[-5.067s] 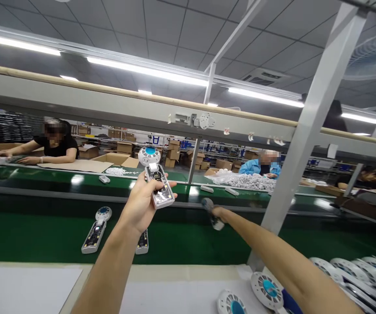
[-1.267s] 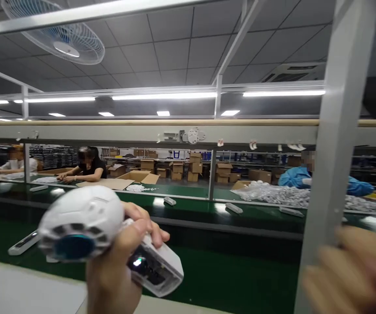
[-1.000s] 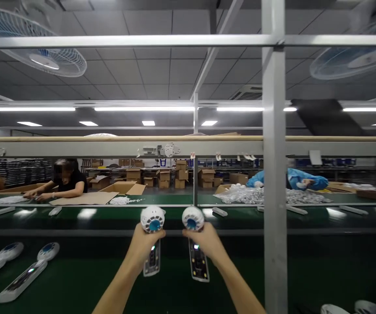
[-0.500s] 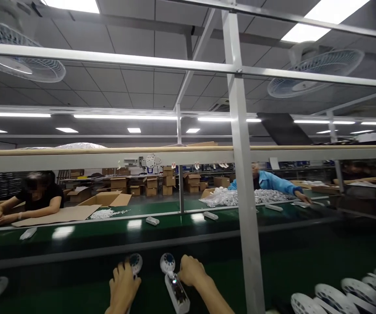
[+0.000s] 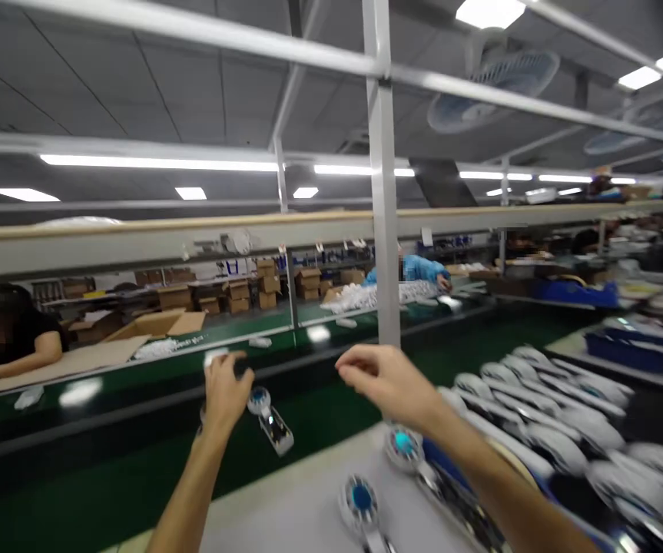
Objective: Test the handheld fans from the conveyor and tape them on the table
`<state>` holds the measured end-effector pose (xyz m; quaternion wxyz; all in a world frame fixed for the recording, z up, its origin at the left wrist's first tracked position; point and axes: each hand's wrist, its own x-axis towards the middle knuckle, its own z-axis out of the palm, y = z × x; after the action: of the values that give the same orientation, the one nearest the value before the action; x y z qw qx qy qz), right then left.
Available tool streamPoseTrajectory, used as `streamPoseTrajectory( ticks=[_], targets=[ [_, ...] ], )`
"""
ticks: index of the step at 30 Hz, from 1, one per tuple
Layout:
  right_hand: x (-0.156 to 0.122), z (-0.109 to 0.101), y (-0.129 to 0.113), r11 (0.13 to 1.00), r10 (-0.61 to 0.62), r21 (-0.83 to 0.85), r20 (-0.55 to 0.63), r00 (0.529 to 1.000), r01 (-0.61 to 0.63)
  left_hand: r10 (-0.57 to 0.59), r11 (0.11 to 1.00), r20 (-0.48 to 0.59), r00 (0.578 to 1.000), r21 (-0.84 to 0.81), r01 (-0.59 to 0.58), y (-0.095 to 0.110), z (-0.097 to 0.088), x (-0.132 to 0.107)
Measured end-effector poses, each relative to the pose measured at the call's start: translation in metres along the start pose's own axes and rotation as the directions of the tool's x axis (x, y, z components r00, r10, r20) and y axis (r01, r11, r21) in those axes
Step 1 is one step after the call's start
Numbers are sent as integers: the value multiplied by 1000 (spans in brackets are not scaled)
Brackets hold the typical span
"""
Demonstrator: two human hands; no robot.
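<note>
My left hand (image 5: 227,388) is over the green conveyor belt, its fingers bent and spread with nothing visible between them. Partly behind its wrist, a white part shows on the belt. Just right of that hand lies a white handheld device (image 5: 270,422) with a round head and an uncovered handle showing a small light. My right hand (image 5: 392,380) hovers above the belt's near edge, fingers curled towards the thumb; I see nothing in it. Below it, a device with a lit turquoise centre (image 5: 403,444) and another with a blue centre (image 5: 359,499) rest on the pale worktop.
Several white devices (image 5: 538,407) lie in rows at the right, beside a blue tray (image 5: 631,349). A metal post (image 5: 386,292) rises from the belt's far side. Across the line, a person in blue sleeves (image 5: 423,269) sits behind white parts (image 5: 359,298); another person (image 5: 37,346) is at left.
The view has swung right and down, bringing the worktop into sight. Both hands have lifted off the belt devices; the right has moved away from the uncovered one, which stays on the belt.
</note>
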<state>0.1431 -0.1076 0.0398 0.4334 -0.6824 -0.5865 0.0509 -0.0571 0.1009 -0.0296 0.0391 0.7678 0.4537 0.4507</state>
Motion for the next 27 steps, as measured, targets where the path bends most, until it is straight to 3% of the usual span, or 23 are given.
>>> streamPoseTrajectory(
  ticks=[4,6,8,10,12,14,15,16,19,23,25,27],
  targets=[
    [-61,-31,36,989,128,-56,-104,986,-134,143,968,-21,989,-205,-145,38,-34,-11],
    [-89,-31,58,958,191,-207,-47,980,-197,237,896,-111,965,-361,-261,59,-43,-18],
    [-112,-23,78,917,252,-332,46,967,-223,316,817,-140,938,-463,-344,77,-42,-29],
    [-130,-9,93,893,280,-393,103,955,-220,429,785,-3,903,-493,-375,88,-30,-47],
    [-141,3,102,873,278,-440,99,956,-209,523,801,291,801,-488,-346,89,-7,-71],
    [-149,12,106,842,267,-501,60,962,-203,510,847,584,632,-471,-248,83,19,-100],
    [-152,15,107,820,268,-533,34,963,-209,469,872,682,562,-459,-170,79,31,-115],
    [-155,18,107,795,271,-566,8,963,-219,440,881,730,524,-463,-95,74,41,-129],
    [-160,28,109,727,288,-643,-34,957,-242,357,869,746,563,-486,93,66,57,-160],
    [-161,45,109,705,303,-655,-65,951,-270,256,816,729,635,-515,262,63,61,-173],
    [-161,51,110,741,295,-618,-52,954,-262,238,792,703,670,-540,285,61,56,-171],
    [-162,53,113,794,275,-561,-15,961,-235,241,783,608,756,-582,218,60,44,-165]
  ],
)
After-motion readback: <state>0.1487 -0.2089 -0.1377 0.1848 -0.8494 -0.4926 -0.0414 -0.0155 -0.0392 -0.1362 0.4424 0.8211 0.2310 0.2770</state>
